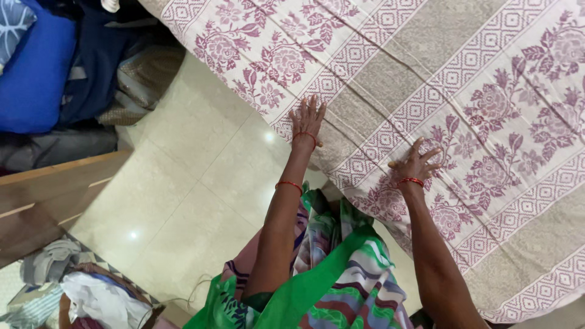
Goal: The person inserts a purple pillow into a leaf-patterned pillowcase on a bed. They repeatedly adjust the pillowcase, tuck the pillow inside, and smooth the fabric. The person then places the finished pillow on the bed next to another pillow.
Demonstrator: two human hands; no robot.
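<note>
Left hand (pixel 308 119) and right hand (pixel 415 163) open-fingered, flat on the floral bedsheet (pixel 426 79) beneath them

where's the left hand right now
In the head view the left hand lies flat, fingers spread, on the near edge of the floral bedsheet, just above the tiled floor and left of the right hand.

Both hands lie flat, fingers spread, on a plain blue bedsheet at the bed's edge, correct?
Not quite. The head view shows the left hand and right hand flat, fingers spread, on a beige bedsheet with purple floral and diamond bands, not a plain blue one.
</note>
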